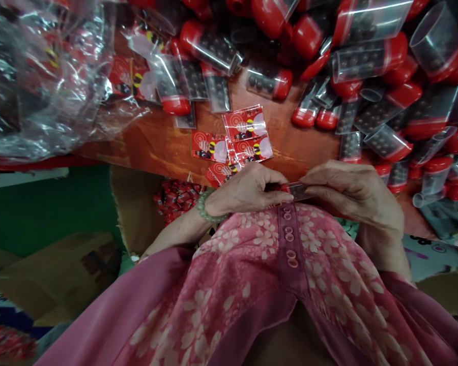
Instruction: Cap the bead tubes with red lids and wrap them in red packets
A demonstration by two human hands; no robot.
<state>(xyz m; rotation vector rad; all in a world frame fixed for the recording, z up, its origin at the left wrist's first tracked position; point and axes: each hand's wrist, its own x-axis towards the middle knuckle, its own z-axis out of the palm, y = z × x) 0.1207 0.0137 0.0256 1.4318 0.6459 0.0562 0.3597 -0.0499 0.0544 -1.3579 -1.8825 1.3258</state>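
Between my two hands, close against the flowered shirt front, is a small clear plastic bottle (298, 190) with a red end. My left hand (248, 188), a green bead bracelet at its wrist, pinches the red end, which its fingers partly cover. The fingertips of my right hand (349, 190) grip the clear end. Just beyond my left hand, several red printed labels (248, 127) lie overlapping on the reddish-brown table (152, 145).
Red-capped clear bottles filled with dark balls (366, 58) are heaped at the back and right. A crinkled clear plastic bag (53, 76) covers the left. Below the table edge, a cardboard box (137, 203) holds many small red packets (179, 198).
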